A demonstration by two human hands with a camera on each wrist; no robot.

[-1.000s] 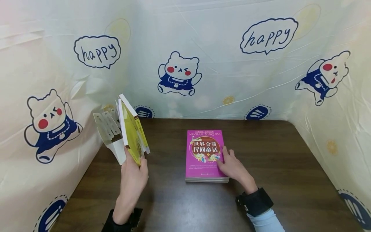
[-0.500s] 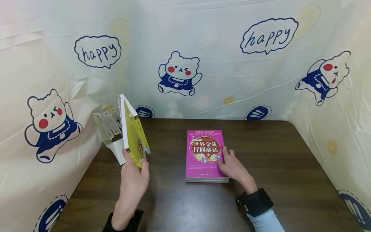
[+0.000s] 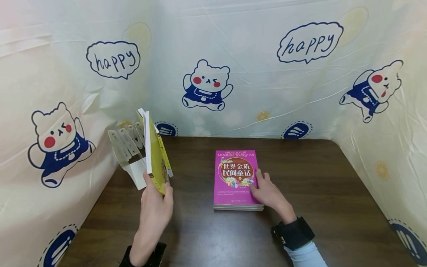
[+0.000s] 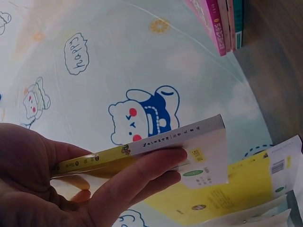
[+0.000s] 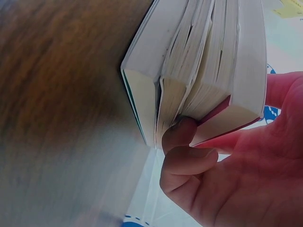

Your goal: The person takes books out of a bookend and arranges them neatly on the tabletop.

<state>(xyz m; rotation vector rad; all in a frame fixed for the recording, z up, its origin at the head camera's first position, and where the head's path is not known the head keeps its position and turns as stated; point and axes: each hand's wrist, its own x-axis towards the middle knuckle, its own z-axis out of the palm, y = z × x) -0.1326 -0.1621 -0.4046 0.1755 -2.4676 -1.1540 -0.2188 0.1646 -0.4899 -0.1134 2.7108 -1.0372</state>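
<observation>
My left hand (image 3: 155,213) grips a thin yellow book (image 3: 154,157) by its lower end, holding it on edge. In the left wrist view its yellow and white spine (image 4: 184,135) runs between thumb and fingers. Close behind it, another yellow book (image 4: 208,196) stands by a white slotted book rack (image 3: 136,173). My right hand (image 3: 271,194) holds the right side of a stack of books, with a pink book (image 3: 235,178) on top. The right wrist view shows curled fingers against the page edges (image 5: 194,56); the thumb lies at the pink cover.
The dark brown wooden table (image 3: 207,237) carries the rack at its back left and the stack near the middle. A pale curtain (image 3: 253,81) printed with bears encloses the back and both sides.
My left hand has shifted slightly right and towards me, and the yellow book has turned more upright, apart from the one behind. The right hand and stack have not moved.
</observation>
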